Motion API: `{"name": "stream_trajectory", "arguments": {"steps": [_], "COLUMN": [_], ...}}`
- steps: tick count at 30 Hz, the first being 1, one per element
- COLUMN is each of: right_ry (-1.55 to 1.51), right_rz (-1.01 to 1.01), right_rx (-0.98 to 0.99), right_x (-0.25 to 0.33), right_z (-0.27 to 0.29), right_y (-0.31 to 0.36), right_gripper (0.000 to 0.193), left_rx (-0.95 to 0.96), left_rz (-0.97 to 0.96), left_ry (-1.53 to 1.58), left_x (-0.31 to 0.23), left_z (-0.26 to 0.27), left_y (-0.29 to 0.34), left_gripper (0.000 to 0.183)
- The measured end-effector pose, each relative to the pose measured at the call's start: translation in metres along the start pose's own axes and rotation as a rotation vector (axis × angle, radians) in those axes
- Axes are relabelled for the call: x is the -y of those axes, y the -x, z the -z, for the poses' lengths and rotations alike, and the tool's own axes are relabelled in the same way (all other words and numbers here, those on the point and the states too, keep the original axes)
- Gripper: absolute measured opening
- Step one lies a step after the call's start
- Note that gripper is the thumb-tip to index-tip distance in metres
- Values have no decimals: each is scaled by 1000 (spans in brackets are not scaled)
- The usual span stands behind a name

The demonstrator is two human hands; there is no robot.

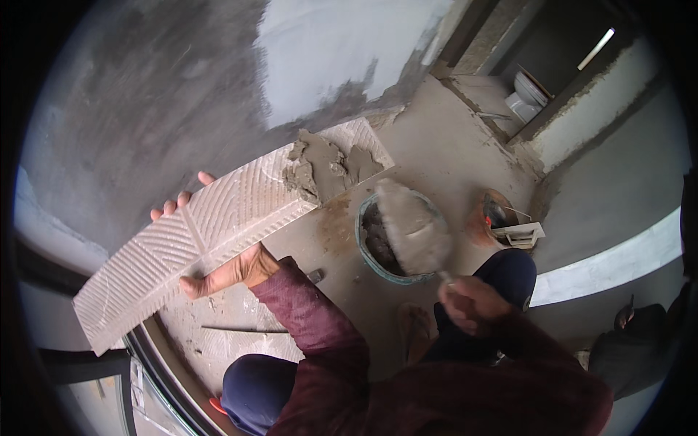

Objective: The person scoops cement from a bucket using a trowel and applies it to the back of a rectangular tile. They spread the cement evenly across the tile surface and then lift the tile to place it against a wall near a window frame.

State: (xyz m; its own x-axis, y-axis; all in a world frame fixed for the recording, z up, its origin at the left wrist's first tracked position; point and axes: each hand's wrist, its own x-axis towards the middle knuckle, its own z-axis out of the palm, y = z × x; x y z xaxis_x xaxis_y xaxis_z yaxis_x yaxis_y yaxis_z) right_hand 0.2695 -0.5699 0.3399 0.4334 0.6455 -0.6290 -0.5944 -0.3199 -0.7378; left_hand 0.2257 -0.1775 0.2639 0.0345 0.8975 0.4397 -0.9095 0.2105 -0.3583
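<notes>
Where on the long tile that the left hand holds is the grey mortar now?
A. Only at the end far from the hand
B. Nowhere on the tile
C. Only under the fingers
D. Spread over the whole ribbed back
A: the mortar lies in a lump at the far end of the tile, while the ribbed part near the left hand is bare.

A rough concrete floor (451, 156) spreads across the middle of the scene, smeared with grey patches. On the far left rises a wall (167, 80), partly dark and damp, partly pale with smoother plaster. To the right of centre stands an orange container (488, 218) with a small white tray-like piece (520, 234) just beside it. Far right, through a doorway, a white toilet (527, 94) shows. A thin metal rod (243, 329) lies on the near floor, left of centre.
</notes>
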Motion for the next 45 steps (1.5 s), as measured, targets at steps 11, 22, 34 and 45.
{"name": "stream_trajectory", "arguments": {"steps": [11, 22, 34, 45], "right_ry": [1806, 1723, 2604, 2776], "right_rz": [648, 513, 615, 515], "right_rx": [-399, -397, -102, 36], "right_x": [130, 131, 155, 149], "right_z": [-34, 22, 111, 76], "right_y": [-45, -31, -142, -156], "right_gripper": [27, 28, 13, 11], "left_rx": [43, -186, 14, -348], "left_rz": [126, 47, 243, -6], "left_ry": [21, -109, -249, -517], "left_x": [-1, -47, -85, -53], "left_z": [31, 54, 77, 68], "left_y": [15, 17, 9, 22], "left_gripper": [99, 98, 121, 124]}}
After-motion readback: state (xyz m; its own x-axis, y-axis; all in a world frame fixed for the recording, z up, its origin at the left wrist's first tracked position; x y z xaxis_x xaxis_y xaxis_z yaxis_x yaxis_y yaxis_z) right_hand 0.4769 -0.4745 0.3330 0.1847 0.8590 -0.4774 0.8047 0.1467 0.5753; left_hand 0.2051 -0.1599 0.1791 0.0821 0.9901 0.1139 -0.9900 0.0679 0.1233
